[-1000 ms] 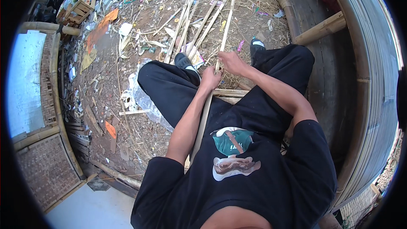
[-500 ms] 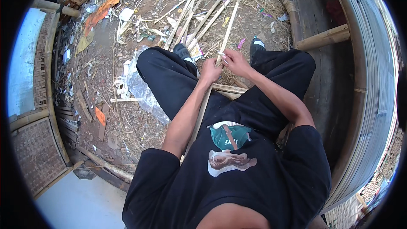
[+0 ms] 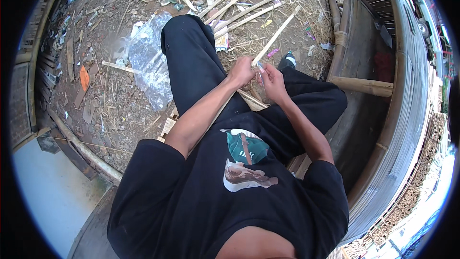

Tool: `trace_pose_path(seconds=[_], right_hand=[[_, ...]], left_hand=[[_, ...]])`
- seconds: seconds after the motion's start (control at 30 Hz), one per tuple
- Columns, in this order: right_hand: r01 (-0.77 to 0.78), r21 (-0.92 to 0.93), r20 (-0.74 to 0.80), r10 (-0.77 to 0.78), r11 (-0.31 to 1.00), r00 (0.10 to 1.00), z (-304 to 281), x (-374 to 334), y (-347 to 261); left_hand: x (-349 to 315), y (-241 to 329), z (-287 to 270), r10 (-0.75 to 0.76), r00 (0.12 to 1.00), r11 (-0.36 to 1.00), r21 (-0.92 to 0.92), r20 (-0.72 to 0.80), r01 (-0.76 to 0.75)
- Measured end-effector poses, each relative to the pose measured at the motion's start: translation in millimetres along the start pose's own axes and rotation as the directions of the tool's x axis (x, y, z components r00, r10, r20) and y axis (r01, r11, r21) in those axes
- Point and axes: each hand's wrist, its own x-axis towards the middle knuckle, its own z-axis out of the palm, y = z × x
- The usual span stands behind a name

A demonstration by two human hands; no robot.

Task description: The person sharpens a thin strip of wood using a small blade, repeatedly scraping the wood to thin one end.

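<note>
Over my lap, my left hand [image 3: 242, 72] is closed round a long pale bamboo strip [image 3: 278, 35]. Its far end points up and away to the right; its near part runs back under my left forearm. Close beside it, my right hand [image 3: 272, 82] is closed with fingers bent, gripping a thin silvery blade-like piece [image 3: 260, 73] against the strip. The fingers partly hide that piece, so its exact kind is unclear. Between my legs, below the hands, lie more pale split pieces [image 3: 252, 100].
Several bamboo strips [image 3: 244, 18] lie on the littered ground ahead. Clear plastic sheeting [image 3: 152, 69] is crumpled beside my left leg. At the right stands a bamboo-framed bench with a crossbar [image 3: 362, 86]. A white panel [image 3: 52, 192] is at lower left.
The view has shifted, so the ground appears higher. The strip now leans further right, and my right hand has moved nearer to my body, below the left hand's grip.
</note>
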Motion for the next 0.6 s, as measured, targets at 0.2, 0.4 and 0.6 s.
trace_pose_path(seconds=[0.2,0.4,0.6], right_hand=[[-0.081,0.120,-0.163,0.100,0.990,0.982,-22.7,30.6,3.3],[-0.114,0.501,-0.100,0.188,0.858,0.977,-23.5,39.9,-25.5],[-0.124,0.539,-0.106,0.214,0.833,0.971,-33.7,47.4,-7.8]], left_hand=[[9.4,-20.5,6.6,-0.121,0.986,0.971,-0.191,0.113,0.141],[15.9,2.6,-24.8,-0.248,0.733,0.286,-0.675,0.633,0.680],[19.5,8.9,-30.9,-0.092,0.716,0.249,-0.680,0.692,0.690]])
